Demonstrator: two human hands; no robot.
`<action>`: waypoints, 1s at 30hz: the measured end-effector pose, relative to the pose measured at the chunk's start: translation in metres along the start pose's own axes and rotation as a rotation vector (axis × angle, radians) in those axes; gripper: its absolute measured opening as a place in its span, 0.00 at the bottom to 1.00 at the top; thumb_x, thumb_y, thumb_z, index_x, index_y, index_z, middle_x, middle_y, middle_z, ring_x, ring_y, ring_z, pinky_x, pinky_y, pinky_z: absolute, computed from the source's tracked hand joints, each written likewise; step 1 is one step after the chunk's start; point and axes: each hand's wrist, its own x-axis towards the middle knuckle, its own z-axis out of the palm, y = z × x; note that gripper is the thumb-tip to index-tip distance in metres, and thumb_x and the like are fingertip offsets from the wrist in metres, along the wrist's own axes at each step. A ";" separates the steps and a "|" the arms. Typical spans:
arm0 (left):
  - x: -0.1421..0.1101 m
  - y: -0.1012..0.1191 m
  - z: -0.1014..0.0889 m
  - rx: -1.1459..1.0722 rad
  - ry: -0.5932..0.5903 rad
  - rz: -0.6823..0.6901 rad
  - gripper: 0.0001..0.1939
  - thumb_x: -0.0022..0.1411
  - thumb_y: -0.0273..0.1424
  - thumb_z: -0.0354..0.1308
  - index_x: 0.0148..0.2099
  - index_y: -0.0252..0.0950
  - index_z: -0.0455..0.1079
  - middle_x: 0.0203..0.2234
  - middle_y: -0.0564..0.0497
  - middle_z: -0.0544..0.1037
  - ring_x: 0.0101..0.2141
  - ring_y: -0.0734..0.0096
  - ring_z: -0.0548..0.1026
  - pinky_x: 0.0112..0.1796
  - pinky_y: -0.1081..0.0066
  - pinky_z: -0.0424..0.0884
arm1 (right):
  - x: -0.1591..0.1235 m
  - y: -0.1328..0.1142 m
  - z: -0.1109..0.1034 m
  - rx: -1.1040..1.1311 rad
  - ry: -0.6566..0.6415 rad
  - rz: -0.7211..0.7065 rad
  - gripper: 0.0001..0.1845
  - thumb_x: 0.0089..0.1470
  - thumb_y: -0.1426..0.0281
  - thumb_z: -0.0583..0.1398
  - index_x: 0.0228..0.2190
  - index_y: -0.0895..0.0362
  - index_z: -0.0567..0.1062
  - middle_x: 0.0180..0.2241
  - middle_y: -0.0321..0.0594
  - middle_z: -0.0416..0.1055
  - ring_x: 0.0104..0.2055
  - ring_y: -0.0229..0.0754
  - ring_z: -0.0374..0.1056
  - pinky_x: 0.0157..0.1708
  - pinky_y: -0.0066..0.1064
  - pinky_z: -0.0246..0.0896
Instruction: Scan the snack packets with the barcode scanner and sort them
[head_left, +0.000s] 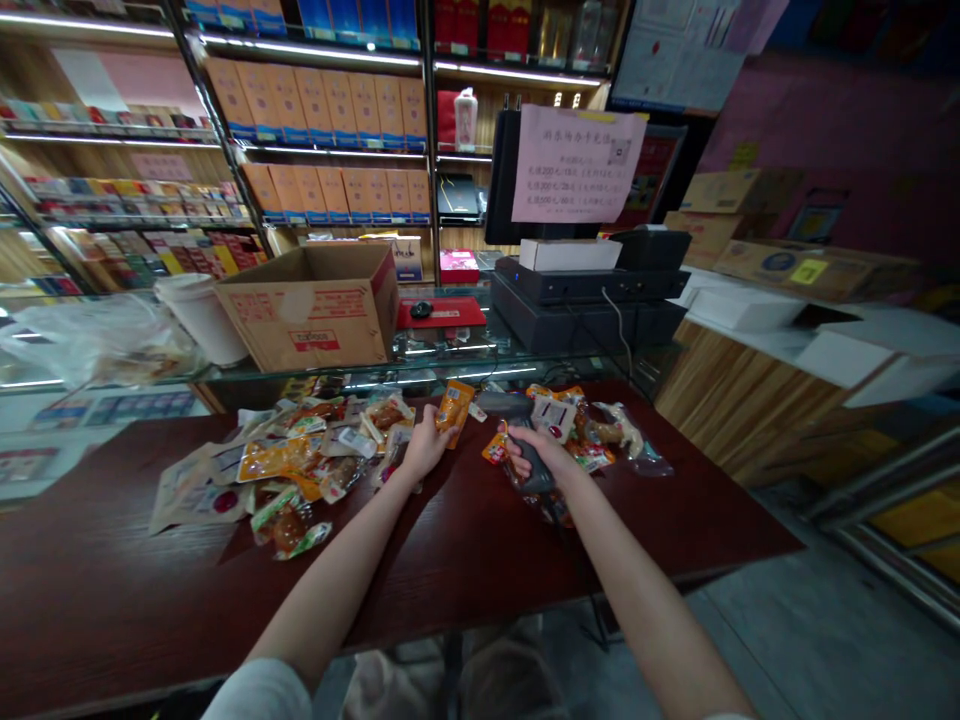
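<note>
My left hand grips an orange snack packet, tilted up with its barcode side showing. In my right hand is a dark barcode scanner, fingers wrapped round its handle and its head turned toward the packet. A small red and orange packet lies by the right fingers. To the left spreads a heap of sealed snack packets, with a clear-wrapped one at its near edge. Another group of packets lies to the right, beyond the scanner.
Behind the dark red table runs a glass counter with a cardboard box, a white paper cup and a plastic bag. A monitor with a paper notice stands above a black cash drawer. The scanner's cable hangs near the table's front edge.
</note>
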 end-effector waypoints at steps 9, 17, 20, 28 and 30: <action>-0.004 0.003 -0.001 0.041 -0.072 0.000 0.16 0.65 0.39 0.56 0.50 0.36 0.63 0.40 0.39 0.80 0.39 0.56 0.80 0.37 0.67 0.71 | 0.011 0.020 0.000 0.099 -0.014 -0.018 0.19 0.48 0.59 0.67 0.34 0.55 0.66 0.17 0.24 0.61 0.12 0.28 0.50 0.11 0.22 0.47; -0.006 -0.006 -0.012 0.580 0.028 0.085 0.24 0.61 0.38 0.57 0.53 0.26 0.69 0.51 0.31 0.72 0.51 0.44 0.71 0.52 0.54 0.66 | -0.005 0.008 -0.009 0.106 0.047 -0.054 0.20 0.47 0.59 0.68 0.36 0.55 0.68 0.17 0.23 0.60 0.12 0.27 0.49 0.11 0.21 0.47; -0.007 -0.018 -0.027 0.701 0.082 0.170 0.28 0.62 0.32 0.54 0.63 0.28 0.64 0.58 0.30 0.67 0.55 0.44 0.68 0.56 0.52 0.62 | -0.016 -0.001 -0.019 0.080 0.114 -0.075 0.20 0.47 0.59 0.68 0.35 0.56 0.68 0.17 0.24 0.60 0.12 0.27 0.49 0.11 0.21 0.48; 0.004 -0.015 -0.042 0.857 0.044 0.174 0.19 0.60 0.23 0.49 0.48 0.30 0.78 0.51 0.29 0.74 0.59 0.38 0.64 0.62 0.42 0.49 | -0.032 -0.010 -0.054 0.060 0.239 -0.129 0.20 0.45 0.59 0.69 0.31 0.55 0.67 0.16 0.25 0.61 0.12 0.28 0.49 0.10 0.22 0.47; 0.017 0.001 -0.024 0.801 0.036 0.157 0.18 0.60 0.23 0.48 0.47 0.25 0.76 0.49 0.27 0.74 0.59 0.38 0.64 0.63 0.42 0.46 | -0.032 -0.010 -0.057 0.063 0.246 -0.132 0.21 0.45 0.59 0.69 0.32 0.55 0.68 0.17 0.25 0.61 0.12 0.28 0.49 0.11 0.22 0.48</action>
